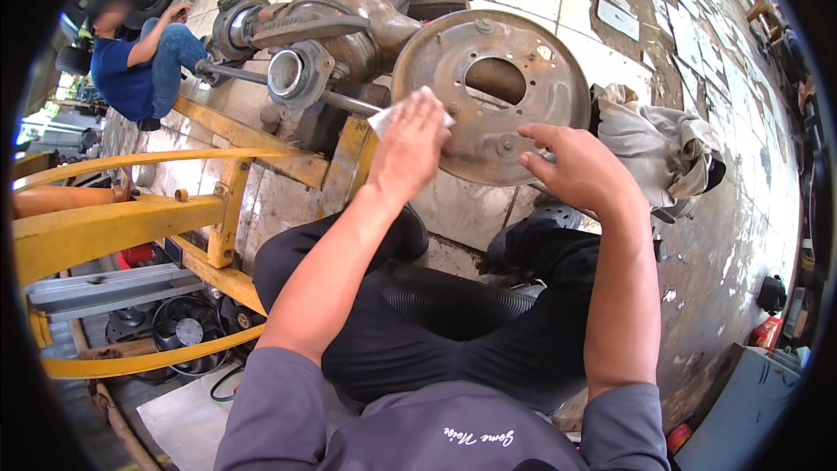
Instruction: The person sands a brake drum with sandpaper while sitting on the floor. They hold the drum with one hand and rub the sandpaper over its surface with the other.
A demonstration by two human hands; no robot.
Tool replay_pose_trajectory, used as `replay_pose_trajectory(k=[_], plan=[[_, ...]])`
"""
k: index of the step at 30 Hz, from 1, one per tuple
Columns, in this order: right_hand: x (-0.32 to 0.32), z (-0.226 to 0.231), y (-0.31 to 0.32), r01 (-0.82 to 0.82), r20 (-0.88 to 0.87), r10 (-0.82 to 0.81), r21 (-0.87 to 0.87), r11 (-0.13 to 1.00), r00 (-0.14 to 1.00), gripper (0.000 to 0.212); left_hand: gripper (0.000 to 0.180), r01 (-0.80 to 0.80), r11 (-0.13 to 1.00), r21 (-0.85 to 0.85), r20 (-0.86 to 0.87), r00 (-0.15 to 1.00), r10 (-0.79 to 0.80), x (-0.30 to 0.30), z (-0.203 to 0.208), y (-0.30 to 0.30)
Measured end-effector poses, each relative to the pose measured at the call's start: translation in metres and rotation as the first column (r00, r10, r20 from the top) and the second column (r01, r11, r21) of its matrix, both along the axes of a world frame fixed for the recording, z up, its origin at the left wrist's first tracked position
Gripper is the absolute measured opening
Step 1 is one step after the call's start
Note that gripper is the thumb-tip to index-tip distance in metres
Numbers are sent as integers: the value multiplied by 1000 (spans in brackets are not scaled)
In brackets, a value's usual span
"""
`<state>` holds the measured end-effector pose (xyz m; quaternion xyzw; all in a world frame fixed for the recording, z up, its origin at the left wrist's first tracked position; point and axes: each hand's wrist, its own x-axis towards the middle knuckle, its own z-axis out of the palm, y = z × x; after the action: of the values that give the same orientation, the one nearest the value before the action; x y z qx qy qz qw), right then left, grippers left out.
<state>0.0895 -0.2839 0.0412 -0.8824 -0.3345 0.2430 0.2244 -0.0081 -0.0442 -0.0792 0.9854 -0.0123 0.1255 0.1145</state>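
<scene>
In front of me a round, rusty brown brake backing plate (479, 135) stands tilted, with a large centre hole and several small holes around it. My left hand (410, 135) has its fingers together over a folded white sheet (381, 121), pressed against the plate's left side. Whether the sheet is paper or cloth I cannot tell. At the plate's lower right, my right hand (584, 166) has its thumb and forefinger apart beside a bolt (506, 145). Its other fingers are partly hidden.
Behind the plate lies a rusty axle housing (349, 22), with a shaft carrying a hub (292, 76) nearby. A yellow metal frame (122, 227) fills the left. Grey cloth (654, 135) lies right of the plate. Another person (139, 65) sits at the far left. A fan (187, 331) lies lower left.
</scene>
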Motion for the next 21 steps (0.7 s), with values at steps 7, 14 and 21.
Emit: replay_pose_trajectory(k=[7,14,21], plan=[[2,-5,3,7,20,-7,12,1000,1000,41,49,42,999,6,-23,999,-42,2,-1,-4],[-1,-3,9,-10,11,10,-14,1000,1000,41,47,40,997,73,-23,999,-39,-1,-4,-4],[-4,-9,11,-63,16,63,-16,998,998,40,44,36,999,36,-21,999,-35,1,5,7]])
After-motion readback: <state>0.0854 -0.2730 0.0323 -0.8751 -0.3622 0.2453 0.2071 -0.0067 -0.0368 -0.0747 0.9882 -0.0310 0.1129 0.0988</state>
